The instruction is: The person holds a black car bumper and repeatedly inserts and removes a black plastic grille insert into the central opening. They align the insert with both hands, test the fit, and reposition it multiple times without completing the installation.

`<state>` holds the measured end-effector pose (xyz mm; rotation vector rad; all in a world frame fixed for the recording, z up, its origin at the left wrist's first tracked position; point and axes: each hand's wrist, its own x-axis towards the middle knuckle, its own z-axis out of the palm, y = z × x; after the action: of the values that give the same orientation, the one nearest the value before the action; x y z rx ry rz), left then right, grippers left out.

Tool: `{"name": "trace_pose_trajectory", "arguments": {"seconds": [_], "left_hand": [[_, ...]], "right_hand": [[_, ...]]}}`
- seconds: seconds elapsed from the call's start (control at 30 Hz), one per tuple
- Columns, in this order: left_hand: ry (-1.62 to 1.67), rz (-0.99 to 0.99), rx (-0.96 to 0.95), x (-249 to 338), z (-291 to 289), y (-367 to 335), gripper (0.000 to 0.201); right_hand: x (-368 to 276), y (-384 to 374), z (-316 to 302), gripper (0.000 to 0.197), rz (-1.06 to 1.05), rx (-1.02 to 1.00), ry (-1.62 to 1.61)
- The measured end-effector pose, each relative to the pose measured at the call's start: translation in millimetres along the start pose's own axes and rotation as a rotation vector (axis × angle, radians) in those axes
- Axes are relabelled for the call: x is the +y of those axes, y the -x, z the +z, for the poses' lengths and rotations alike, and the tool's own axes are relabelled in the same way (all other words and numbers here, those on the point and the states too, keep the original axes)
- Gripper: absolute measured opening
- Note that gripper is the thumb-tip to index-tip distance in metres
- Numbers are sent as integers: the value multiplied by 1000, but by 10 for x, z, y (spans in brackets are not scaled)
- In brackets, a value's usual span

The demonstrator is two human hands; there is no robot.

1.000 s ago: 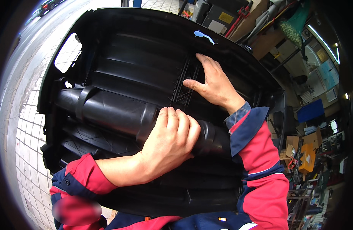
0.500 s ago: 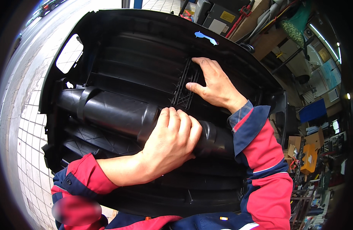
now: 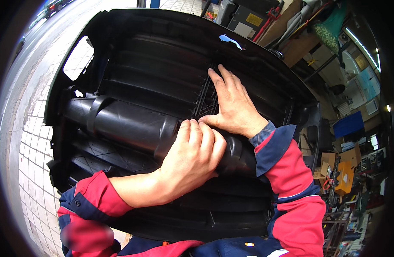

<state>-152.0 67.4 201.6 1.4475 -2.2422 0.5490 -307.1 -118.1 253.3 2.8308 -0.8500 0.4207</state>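
Left hand (image 3: 190, 158) here, clasped over the black tube (image 3: 126, 126), seemingly to steady it; right hand (image 3: 235, 107) splayed wide at the far ribbed strip (image 3: 209, 105), perhaps bracing.

I see a large, curved shell of black plastic (image 3: 150, 55), its ribbed inner face up, with a rounded opening (image 3: 79, 58) at the far left. A glossy black plastic tube-like length (image 3: 124, 126) with raised collars (image 3: 165, 137) crosses its middle; just beyond, right of centre, a black latticed plastic strip (image 3: 202, 100) slants toward the far edge.
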Motion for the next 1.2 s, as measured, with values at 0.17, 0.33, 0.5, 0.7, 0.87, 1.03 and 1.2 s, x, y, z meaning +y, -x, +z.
{"name": "trace_pose_trajectory", "arguments": {"seconds": [0.17, 0.33, 0.5, 0.7, 0.87, 1.03, 1.2], "left_hand": [[-5, -20, 23, 8, 38, 0, 108], [-17, -23, 26, 5, 55, -3, 107], [-30, -19, 17, 11, 44, -7, 108], [-33, -18, 19, -2, 44, -23, 108], [-24, -19, 18, -2, 46, -38, 107], [-33, -14, 29, 6, 51, -23, 108], [-37, -12, 18, 8, 37, -21, 109]], "right_hand": [[1, -67, 11, 134, 34, 35, -12], [-1, -91, 10, 130, 13, 45, -7], [137, -102, 5, 128, -6, 62, -31], [321, -292, 69, 116, -8, 80, -89], [306, -283, 14, 110, -28, 56, -121], [250, -234, -28, 108, -74, 83, -79], [235, -226, 0, 110, -67, 79, -62]]}}
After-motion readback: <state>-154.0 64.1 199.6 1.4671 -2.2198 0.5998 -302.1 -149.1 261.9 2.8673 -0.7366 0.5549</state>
